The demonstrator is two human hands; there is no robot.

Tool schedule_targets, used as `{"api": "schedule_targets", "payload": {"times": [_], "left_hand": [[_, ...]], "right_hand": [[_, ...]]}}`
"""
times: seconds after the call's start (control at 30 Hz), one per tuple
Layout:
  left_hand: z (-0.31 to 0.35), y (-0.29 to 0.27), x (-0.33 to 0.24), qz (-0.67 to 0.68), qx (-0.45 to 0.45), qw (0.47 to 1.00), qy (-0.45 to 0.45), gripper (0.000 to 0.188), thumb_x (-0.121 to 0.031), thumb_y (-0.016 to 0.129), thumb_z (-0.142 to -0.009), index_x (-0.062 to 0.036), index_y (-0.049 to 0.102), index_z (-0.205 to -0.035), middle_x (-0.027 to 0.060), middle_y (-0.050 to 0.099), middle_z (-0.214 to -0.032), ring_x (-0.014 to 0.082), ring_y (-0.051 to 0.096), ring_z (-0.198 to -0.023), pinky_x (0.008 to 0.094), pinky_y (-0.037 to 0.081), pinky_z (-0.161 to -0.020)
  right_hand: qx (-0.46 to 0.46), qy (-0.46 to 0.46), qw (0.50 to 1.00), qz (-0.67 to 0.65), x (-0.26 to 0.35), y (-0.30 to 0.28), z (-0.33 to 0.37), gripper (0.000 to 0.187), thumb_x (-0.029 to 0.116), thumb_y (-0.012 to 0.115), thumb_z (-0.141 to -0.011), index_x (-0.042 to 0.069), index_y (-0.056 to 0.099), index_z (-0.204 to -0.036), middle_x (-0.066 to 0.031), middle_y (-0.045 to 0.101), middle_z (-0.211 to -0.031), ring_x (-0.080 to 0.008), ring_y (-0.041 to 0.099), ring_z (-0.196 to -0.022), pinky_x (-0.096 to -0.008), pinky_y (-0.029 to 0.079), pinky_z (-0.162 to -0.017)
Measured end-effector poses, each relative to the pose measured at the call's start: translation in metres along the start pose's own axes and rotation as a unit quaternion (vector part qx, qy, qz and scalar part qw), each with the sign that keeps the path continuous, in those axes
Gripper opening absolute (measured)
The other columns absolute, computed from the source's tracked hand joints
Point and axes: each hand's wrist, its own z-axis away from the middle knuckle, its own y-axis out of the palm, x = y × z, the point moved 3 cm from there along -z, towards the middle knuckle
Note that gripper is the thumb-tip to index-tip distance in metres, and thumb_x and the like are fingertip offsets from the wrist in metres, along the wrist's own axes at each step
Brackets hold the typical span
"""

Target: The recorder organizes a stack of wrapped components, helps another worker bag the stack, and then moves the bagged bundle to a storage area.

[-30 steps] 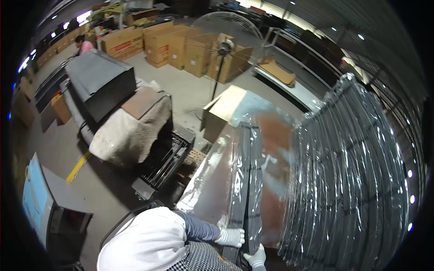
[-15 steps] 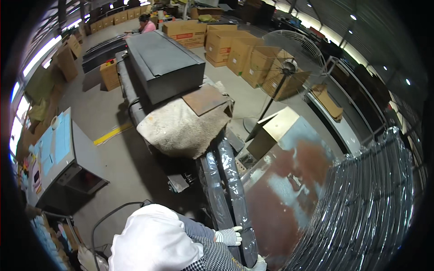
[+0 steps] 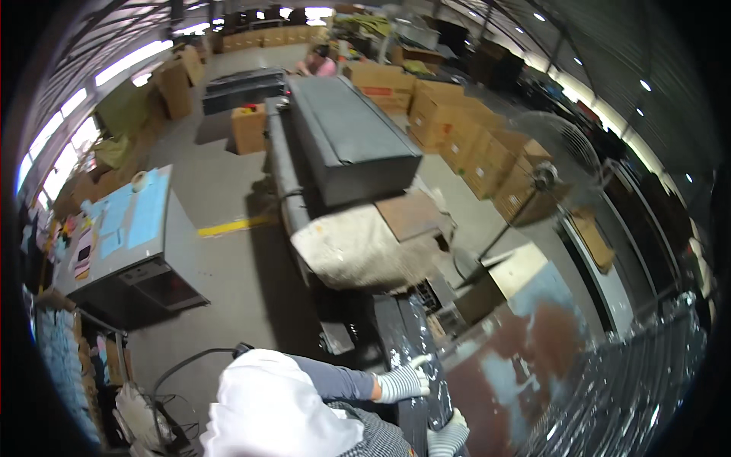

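Two long dark bars in shiny plastic wrap lie side by side at the lower middle, running away from me. My left hand (image 3: 403, 383), in a grey-striped white glove, rests on the nearer part of the bars with its fingers spread. Closer to me, my right hand (image 3: 448, 437), gloved alike, curls round the right edge of the wrapped bar (image 3: 439, 407); some of its fingers are hidden. White cloth (image 3: 278, 407) over my shoulder covers the lower left, with a grey sleeve leading from it to the left hand.
Beyond the bars stand a cloth-draped support (image 3: 346, 247) and a big grey metal box (image 3: 358, 129). Rusty sheet (image 3: 525, 350), stacked wrapped strips (image 3: 632, 396) and a fan (image 3: 544, 177) are at right. A grey cabinet (image 3: 183, 251) stands left. Someone in pink (image 3: 324, 67) is far off.
The view has swung left, so the surroundings sit farther right. My left hand has moved up along the bars and its fingers have spread. More of my right hand shows at the bar's edge.
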Motion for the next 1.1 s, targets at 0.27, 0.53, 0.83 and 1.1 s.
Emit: {"api": "schedule_targets", "payload": {"times": [0.27,0.53,0.83,1.1], "left_hand": [[0.008,0.006,0.024,-0.075,-0.005,0.997,0.0,0.017,-0.005,0.055,-0.086,-0.0196,0.059,-0.093,-0.0057,0.05,-0.079,0.0124,0.06,-0.081,0.0586,0.023,-0.119],[0.016,-0.004,0.052,-0.03,0.042,0.999,-0.011,0.022,-0.005,0.053,-0.085,-0.0192,0.063,-0.1,-0.0044,0.056,-0.084,0.0144,0.061,-0.089,0.0564,0.022,-0.118],[0.014,-0.013,0.182,-0.001,-0.097,0.979,-0.181,0.017,-0.012,0.059,-0.082,-0.0178,0.066,-0.097,0.0021,0.065,-0.09,0.021,0.062,-0.093,0.0623,0.032,-0.102],[-0.102,0.059,0.153,-0.127,0.158,0.96,-0.196,0.1,-0.068,0.083,-0.053,-0.008,0.061,-0.13,0.0151,0.058,-0.133,0.0313,0.044,-0.133,0.0585,0.016,-0.117]], "right_hand": [[-0.008,-0.062,0.998,0.013,0.003,0.007,-0.015,0.059,0.039,0.078,-0.071,0.005,0.063,-0.117,-0.0203,0.069,-0.103,-0.0409,0.065,-0.096,-0.0495,0.052,-0.086],[0.053,0.046,0.997,0.028,-0.008,0.049,-0.036,0.059,0.04,0.079,-0.071,0.007,0.063,-0.117,-0.0185,0.069,-0.099,-0.0392,0.066,-0.093,-0.0485,0.053,-0.084],[-0.047,-0.13,0.988,0.074,0.068,-0.002,-0.154,0.052,0.018,0.076,-0.068,0.005,0.06,-0.116,-0.0138,0.064,-0.108,-0.0311,0.063,-0.102,-0.0431,0.05,-0.09],[-0.36,-0.056,0.93,0.057,0.0,-0.181,-0.026,0.042,0.015,0.071,-0.074,0.003,0.064,-0.114,-0.0152,0.064,-0.114,-0.0338,0.061,-0.105,-0.0487,0.047,-0.095]]}}
